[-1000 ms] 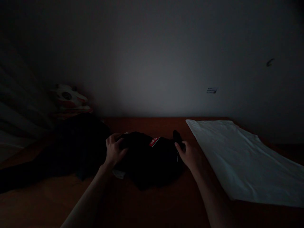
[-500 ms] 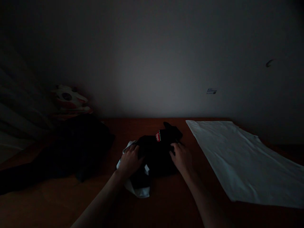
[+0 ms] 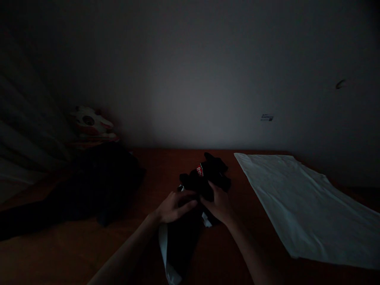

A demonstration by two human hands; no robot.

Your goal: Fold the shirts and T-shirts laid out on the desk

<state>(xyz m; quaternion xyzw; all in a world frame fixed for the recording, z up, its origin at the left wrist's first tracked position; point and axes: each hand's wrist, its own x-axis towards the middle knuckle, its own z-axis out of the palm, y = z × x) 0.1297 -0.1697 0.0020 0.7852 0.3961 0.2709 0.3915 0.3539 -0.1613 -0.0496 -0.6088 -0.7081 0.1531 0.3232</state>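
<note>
A black garment (image 3: 184, 233) with white parts and a red patch of white letters lies bunched on the wooden table in front of me. My left hand (image 3: 175, 206) is on its left side, thumb and forefinger closed around dark cloth. On its right side, my right hand (image 3: 218, 202) pinches another fold. The two hands are close together, thumbs almost meeting. A white strip along the garment's edge hangs toward me below my left hand. Poor light hides the fingertips and the folds between them.
To the right a white cloth (image 3: 308, 206) is spread flat on the wooden table (image 3: 160, 158). A dark heap of clothing (image 3: 103, 186) lies at left, with a white and red figure (image 3: 92, 122) behind it. A wall (image 3: 190, 79) rises behind the table; a curtain (image 3: 26, 130) hangs at left.
Both hands have come closer together, the left moving right and the right slightly left and toward me. The garment is gathered narrower, and its lower end now reaches farther toward me.
</note>
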